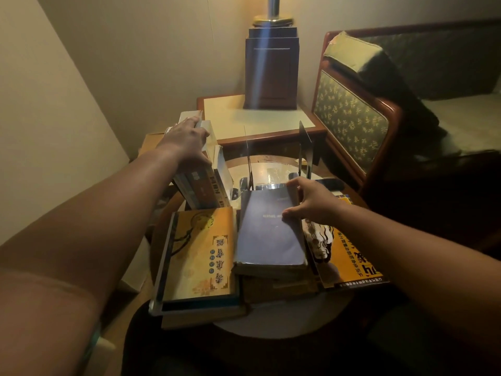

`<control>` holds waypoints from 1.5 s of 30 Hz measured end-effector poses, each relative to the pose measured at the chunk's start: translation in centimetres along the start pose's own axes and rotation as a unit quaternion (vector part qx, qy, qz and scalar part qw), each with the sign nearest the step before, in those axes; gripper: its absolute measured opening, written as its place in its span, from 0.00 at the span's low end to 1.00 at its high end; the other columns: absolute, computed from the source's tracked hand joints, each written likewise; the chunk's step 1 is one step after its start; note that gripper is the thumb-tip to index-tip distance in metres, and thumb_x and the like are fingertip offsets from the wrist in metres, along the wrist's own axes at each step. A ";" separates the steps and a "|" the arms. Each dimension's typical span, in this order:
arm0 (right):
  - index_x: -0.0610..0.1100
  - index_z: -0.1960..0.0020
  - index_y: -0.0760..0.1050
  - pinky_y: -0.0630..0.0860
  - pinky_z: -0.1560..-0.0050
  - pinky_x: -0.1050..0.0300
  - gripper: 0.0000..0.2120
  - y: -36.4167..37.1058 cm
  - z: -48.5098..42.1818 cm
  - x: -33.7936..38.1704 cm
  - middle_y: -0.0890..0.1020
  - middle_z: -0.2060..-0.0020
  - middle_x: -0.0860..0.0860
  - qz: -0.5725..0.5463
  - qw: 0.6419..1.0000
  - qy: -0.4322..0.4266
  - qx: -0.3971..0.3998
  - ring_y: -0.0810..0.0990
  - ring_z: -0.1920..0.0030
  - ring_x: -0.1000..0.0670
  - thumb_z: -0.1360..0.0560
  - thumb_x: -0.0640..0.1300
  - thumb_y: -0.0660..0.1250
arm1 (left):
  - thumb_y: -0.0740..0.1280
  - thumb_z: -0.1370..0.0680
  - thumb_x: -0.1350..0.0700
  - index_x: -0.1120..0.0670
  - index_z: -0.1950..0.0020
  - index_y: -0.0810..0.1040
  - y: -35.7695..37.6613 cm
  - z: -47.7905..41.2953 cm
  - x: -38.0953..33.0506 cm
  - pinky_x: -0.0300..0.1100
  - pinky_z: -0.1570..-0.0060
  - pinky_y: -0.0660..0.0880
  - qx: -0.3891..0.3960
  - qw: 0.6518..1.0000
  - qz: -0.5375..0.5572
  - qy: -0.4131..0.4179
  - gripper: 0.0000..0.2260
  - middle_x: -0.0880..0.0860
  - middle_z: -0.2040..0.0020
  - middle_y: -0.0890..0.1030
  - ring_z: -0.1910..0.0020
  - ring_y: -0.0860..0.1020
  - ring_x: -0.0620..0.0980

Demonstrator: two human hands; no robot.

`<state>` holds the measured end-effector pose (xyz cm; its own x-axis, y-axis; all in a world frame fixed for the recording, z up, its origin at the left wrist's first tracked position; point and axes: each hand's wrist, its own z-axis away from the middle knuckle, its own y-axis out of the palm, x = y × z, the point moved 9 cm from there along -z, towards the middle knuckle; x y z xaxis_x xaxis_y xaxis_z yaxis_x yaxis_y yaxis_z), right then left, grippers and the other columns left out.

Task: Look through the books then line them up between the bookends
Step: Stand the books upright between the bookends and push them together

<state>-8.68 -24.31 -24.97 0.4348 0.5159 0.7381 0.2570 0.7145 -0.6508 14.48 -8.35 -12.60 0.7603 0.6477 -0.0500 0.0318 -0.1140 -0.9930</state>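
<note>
Dim, warm-lit room corner, beige walls. Small round table with glossy top in front, square wooden side table behind it carrying a dark wooden lamp base. Green patterned armchair with wooden frame on the right.

Task progress: early to middle, by my judgement. Two thin dark metal bookends stand upright at the back of the round table, and no book shows in the gap between them. A row of upright pale-spined books stands left of the left bookend, leaning slightly, outside the gap. Left hand lies palm down across their tops, fingers stretched out, steadying rather than clasping.

Still flat and unsorted:
- dark blue paperback book, on top of a stack of worn brown books at table centre
- yellow hardcover book with red characters, on the near-left pile
- orange glossy magazine, partly under the right forearm

Right hand grips the blue paperback's right edge, thumb on the cover, fingers round the side. Likely the next one to open or lift.

Left to do: look through the flat ones, then get everything lined up between the bookends, the upright row included.

A dark slim object lies near the right bookend, maybe a remote; can't tell.
</note>
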 end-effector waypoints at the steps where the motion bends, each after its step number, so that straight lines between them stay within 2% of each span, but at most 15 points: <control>1: 0.49 0.28 0.68 0.81 0.47 0.52 0.38 -0.5 -0.2 -0.3 0.75 0.35 0.44 0.010 1.000 0.008 0.010 0.76 0.37 0.42 0.33 0.44 0.81 | 0.76 0.30 0.46 0.52 0.28 0.70 0.0 0.0 0.0 0.58 0.30 0.63 -0.001 1.000 0.000 0.000 0.33 0.54 0.21 0.57 0.23 0.57 0.59; 5: 0.52 0.28 0.70 0.77 0.60 0.63 0.37 -2.0 -1.0 -1.2 0.70 0.29 0.46 0.056 0.994 0.037 0.081 0.73 0.33 0.41 0.33 0.41 0.81 | 0.76 0.30 0.46 0.52 0.28 0.71 0.0 0.0 0.0 0.57 0.29 0.62 -0.001 1.000 0.001 0.001 0.32 0.54 0.21 0.57 0.23 0.56 0.58; 12: 0.48 0.27 0.72 0.75 0.45 0.56 0.32 -1.1 -2.1 2.4 0.72 0.30 0.46 0.183 0.973 0.030 0.138 0.72 0.31 0.43 0.29 0.35 0.76 | 0.75 0.30 0.46 0.52 0.29 0.72 -0.1 0.1 0.0 0.56 0.30 0.64 -0.008 1.000 -0.001 0.001 0.32 0.54 0.21 0.58 0.23 0.57 0.58; 14: 0.45 0.28 0.72 0.75 0.41 0.55 0.25 0.3 -2.0 5.5 0.76 0.32 0.45 0.187 0.977 -0.014 0.101 0.75 0.33 0.45 0.25 0.39 0.71 | 0.75 0.30 0.45 0.52 0.29 0.72 -0.1 0.0 0.1 0.57 0.30 0.63 -0.003 1.000 -0.002 -0.002 0.31 0.54 0.21 0.57 0.23 0.57 0.58; 16: 0.42 0.32 0.73 0.76 0.45 0.55 0.22 3.2 -1.6 7.9 0.80 0.42 0.46 0.208 0.973 -0.031 0.094 0.79 0.43 0.47 0.21 0.51 0.68 | 0.75 0.30 0.45 0.52 0.29 0.72 0.0 -0.1 0.2 0.57 0.30 0.63 0.002 1.000 0.000 -0.005 0.31 0.54 0.20 0.56 0.23 0.56 0.58; 18: 0.41 0.37 0.74 0.76 0.44 0.47 0.30 6.4 -1.4 8.8 0.78 0.50 0.47 0.286 0.953 -0.015 0.100 0.77 0.47 0.46 0.24 0.65 0.66 | 0.76 0.30 0.46 0.52 0.29 0.72 -0.1 -0.1 0.2 0.57 0.30 0.63 0.002 1.000 0.004 -0.006 0.31 0.53 0.20 0.56 0.23 0.56 0.58; 20: 0.43 0.34 0.72 0.70 0.38 0.36 0.36 8.4 -1.5 8.7 0.75 0.41 0.45 0.367 0.926 0.000 0.092 0.72 0.37 0.40 0.28 0.70 0.68 | 0.76 0.30 0.46 0.53 0.29 0.72 -0.1 -0.1 0.2 0.57 0.30 0.63 0.001 1.000 0.003 -0.004 0.31 0.54 0.20 0.56 0.23 0.56 0.58; 21: 0.43 0.32 0.70 0.68 0.37 0.33 0.35 8.7 -1.8 8.5 0.73 0.37 0.44 0.383 0.920 0.001 0.084 0.70 0.34 0.38 0.29 0.66 0.71 | 0.75 0.30 0.46 0.53 0.30 0.72 -0.1 0.0 0.1 0.57 0.30 0.63 0.001 1.000 0.002 -0.002 0.31 0.54 0.20 0.56 0.23 0.56 0.59; 25: 0.47 0.43 0.70 0.73 0.39 0.41 0.20 7.8 -2.3 8.3 0.73 0.44 0.46 0.315 0.946 -0.032 0.067 0.73 0.43 0.43 0.29 0.46 0.76 | 0.75 0.30 0.46 0.52 0.29 0.72 -0.3 0.1 0.1 0.57 0.31 0.64 -0.005 1.000 0.003 -0.003 0.31 0.54 0.20 0.56 0.23 0.57 0.59; 28: 0.46 0.38 0.72 0.73 0.53 0.61 0.27 6.4 -0.9 8.0 0.73 0.48 0.50 0.271 0.955 -0.081 0.088 0.73 0.49 0.49 0.33 0.47 0.80 | 0.75 0.30 0.46 0.52 0.29 0.72 -0.3 0.2 0.1 0.57 0.31 0.64 -0.011 1.000 0.009 -0.003 0.31 0.53 0.20 0.56 0.23 0.57 0.58; 31: 0.50 0.35 0.72 0.69 0.60 0.67 0.32 3.8 0.4 6.4 0.72 0.46 0.55 0.220 0.966 -0.093 0.098 0.74 0.45 0.50 0.34 0.48 0.82 | 0.75 0.29 0.47 0.52 0.29 0.72 -0.2 0.1 0.1 0.57 0.31 0.64 -0.014 1.000 0.012 -0.002 0.30 0.53 0.21 0.57 0.23 0.57 0.58; 33: 0.53 0.35 0.72 0.75 0.56 0.64 0.31 1.6 0.8 4.9 0.72 0.43 0.56 0.153 0.981 -0.068 0.094 0.74 0.42 0.50 0.34 0.46 0.81 | 0.75 0.30 0.47 0.52 0.30 0.73 -0.1 -0.1 0.2 0.57 0.31 0.65 -0.016 1.000 0.015 -0.002 0.30 0.53 0.21 0.57 0.23 0.57 0.59; 35: 0.54 0.36 0.72 0.81 0.50 0.54 0.30 -0.1 0.9 3.6 0.74 0.41 0.53 0.059 0.992 -0.031 0.103 0.75 0.40 0.48 0.33 0.44 0.81 | 0.76 0.30 0.46 0.52 0.30 0.73 0.2 -0.4 0.4 0.58 0.32 0.65 -0.013 1.000 0.015 -0.001 0.31 0.54 0.21 0.57 0.24 0.58 0.59; 40: 0.57 0.34 0.72 0.79 0.40 0.40 0.33 -2.5 0.7 2.0 0.74 0.37 0.47 -0.041 0.993 0.025 0.104 0.74 0.36 0.42 0.34 0.43 0.81 | 0.76 0.31 0.45 0.51 0.28 0.71 0.7 -1.0 0.8 0.59 0.31 0.64 -0.010 1.000 0.009 0.008 0.33 0.54 0.21 0.57 0.23 0.57 0.59; 45: 0.55 0.28 0.68 0.72 0.34 0.44 0.38 -3.5 -0.1 2.6 0.68 0.29 0.47 0.235 0.971 0.011 0.045 0.69 0.31 0.43 0.33 0.61 0.78 | 0.77 0.31 0.46 0.52 0.28 0.70 0.6 -1.0 0.8 0.59 0.31 0.64 0.000 1.000 0.014 0.006 0.35 0.56 0.22 0.58 0.24 0.59 0.60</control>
<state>-8.40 -25.49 -20.85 0.5038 0.7856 0.3591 -0.0498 0.4415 -0.8959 15.71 -8.67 -13.18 0.7680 0.6359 -0.0759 0.0110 -0.1316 -0.9912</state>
